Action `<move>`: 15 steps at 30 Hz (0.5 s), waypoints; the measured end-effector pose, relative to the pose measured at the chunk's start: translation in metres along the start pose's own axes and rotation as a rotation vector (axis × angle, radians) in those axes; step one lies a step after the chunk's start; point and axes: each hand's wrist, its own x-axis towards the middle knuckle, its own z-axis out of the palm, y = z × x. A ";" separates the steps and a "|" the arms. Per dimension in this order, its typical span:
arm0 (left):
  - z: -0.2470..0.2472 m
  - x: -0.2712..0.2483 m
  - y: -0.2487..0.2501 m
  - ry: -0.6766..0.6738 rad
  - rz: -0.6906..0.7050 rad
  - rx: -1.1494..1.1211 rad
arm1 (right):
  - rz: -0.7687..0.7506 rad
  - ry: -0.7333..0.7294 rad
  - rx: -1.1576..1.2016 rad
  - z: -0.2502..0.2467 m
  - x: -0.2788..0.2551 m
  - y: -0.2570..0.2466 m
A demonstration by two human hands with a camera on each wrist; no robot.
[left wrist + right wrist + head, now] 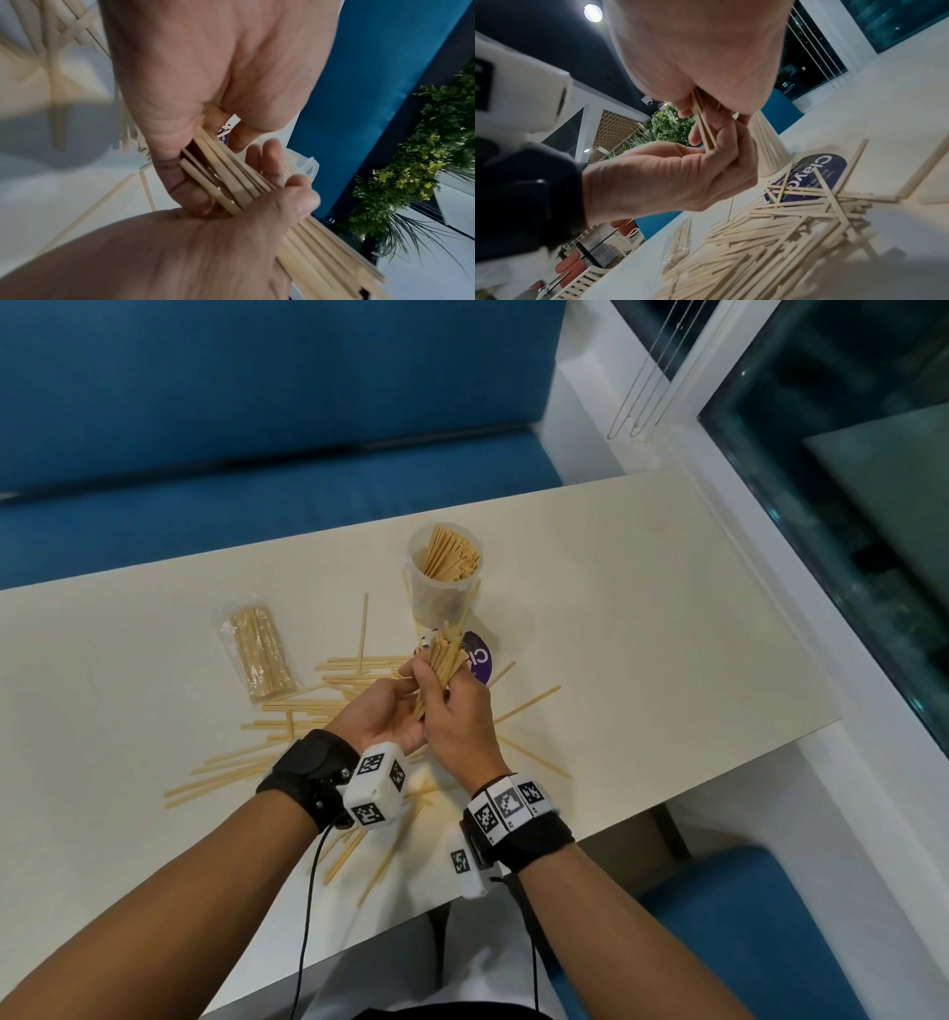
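Both hands hold one bundle of thin wooden sticks [445, 660] above the cream table [642, 608]. My left hand [405, 683] cups the bundle from the left, fingers and thumb curled round it. My right hand [452, 706] wraps it from the right. In the left wrist view the bundle [331, 253] runs across the left palm [180, 253] and under the right hand [218, 71]. The right wrist view shows the right hand [693, 50] pinching the sticks [704, 130] against the left hand [670, 174].
A translucent cup [445, 593] packed with upright sticks stands just beyond the hands, next to a purple sticker [480, 662]. Loose sticks [308, 711] lie scattered under and around the hands. A plastic packet of sticks [259, 654] lies to the left. Blue seating surrounds the table.
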 end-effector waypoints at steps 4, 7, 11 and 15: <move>0.003 -0.007 -0.001 -0.007 0.007 0.007 | -0.013 0.032 -0.032 -0.002 -0.002 -0.001; 0.002 -0.008 0.001 -0.021 0.008 -0.005 | 0.004 0.014 0.031 -0.007 0.000 -0.010; 0.006 -0.008 0.002 -0.031 0.015 -0.030 | -0.009 0.020 0.030 -0.010 0.004 -0.015; 0.008 -0.010 0.003 -0.002 0.008 -0.038 | -0.026 0.026 -0.005 -0.005 0.005 -0.014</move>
